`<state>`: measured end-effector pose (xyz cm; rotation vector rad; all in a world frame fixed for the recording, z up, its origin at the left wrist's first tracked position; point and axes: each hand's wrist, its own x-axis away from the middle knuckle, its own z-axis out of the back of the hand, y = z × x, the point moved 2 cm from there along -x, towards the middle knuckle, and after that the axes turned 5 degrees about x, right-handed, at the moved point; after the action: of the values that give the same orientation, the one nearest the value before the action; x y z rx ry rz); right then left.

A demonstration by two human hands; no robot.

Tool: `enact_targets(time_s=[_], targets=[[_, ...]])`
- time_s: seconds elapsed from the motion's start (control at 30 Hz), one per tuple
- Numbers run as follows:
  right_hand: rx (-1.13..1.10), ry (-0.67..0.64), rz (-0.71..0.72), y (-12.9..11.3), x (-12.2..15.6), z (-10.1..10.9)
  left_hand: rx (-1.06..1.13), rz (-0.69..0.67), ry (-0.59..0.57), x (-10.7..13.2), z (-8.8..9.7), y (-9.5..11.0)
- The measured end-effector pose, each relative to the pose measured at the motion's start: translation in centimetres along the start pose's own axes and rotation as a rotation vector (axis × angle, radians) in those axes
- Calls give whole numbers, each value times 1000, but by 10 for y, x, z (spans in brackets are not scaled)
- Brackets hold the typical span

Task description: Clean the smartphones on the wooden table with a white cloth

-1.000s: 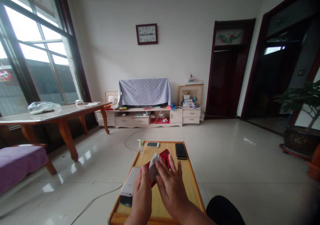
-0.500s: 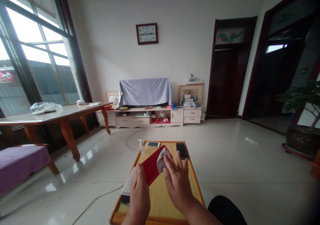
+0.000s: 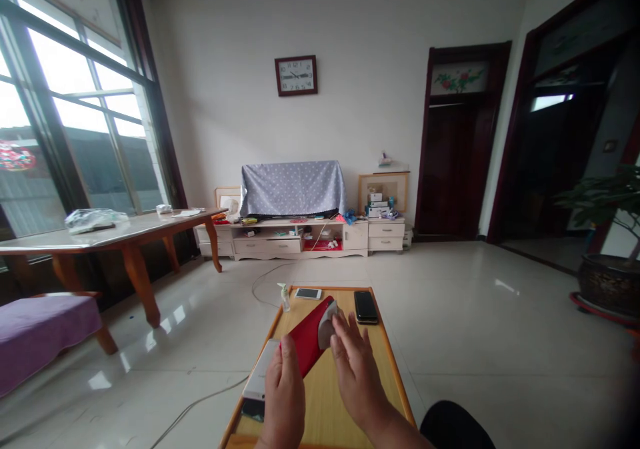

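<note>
My left hand (image 3: 287, 386) is wrapped around the lower end of a flat red phone (image 3: 307, 336), its thumb along the near edge. The phone is tilted, its far end raised to the right above the small wooden table. A grey cloth (image 3: 327, 326) covers that far end. My right hand (image 3: 359, 369) presses the cloth against the phone with its fingertips; the other fingers are fairly straight. Beside my left hand lies a white phone (image 3: 263, 371), with a dark phone (image 3: 253, 409) just in front of it, partly hidden.
On the small wooden table (image 3: 350, 412) stand a pump spray bottle (image 3: 285, 298), a white phone with a dark screen (image 3: 309, 294) and a black phone (image 3: 365, 307). A cable (image 3: 200, 399) runs over the floor at the left. A dark-clothed knee (image 3: 455, 428) is at the right.
My right hand has shifted slightly right and down with the cloth at the phone's end, its fingers closer together. The red phone has turned a little. The whole view has tilted slightly upward.
</note>
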<state>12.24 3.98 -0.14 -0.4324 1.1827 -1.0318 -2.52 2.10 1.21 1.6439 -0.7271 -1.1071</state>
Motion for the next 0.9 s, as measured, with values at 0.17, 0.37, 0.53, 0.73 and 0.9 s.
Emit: enact_targets(time_s=[0.17, 0.37, 0.53, 0.73, 0.9], targets=[[-757, -60, -405, -3, -8, 2, -429, -349, -287, 10, -11, 9], [-1001, -1, -640, 11, -10, 13, -794, -667, -494, 18, -21, 12], [-939, 66, -687, 34, -11, 13, -820, -650, -546, 20, -23, 9], [-977, 152, -666, 37, -15, 18, -583, -501, -465, 19, -19, -2], [-1024, 172, -648, 32, -15, 19, -217, -50, -343, 13, -24, -22]])
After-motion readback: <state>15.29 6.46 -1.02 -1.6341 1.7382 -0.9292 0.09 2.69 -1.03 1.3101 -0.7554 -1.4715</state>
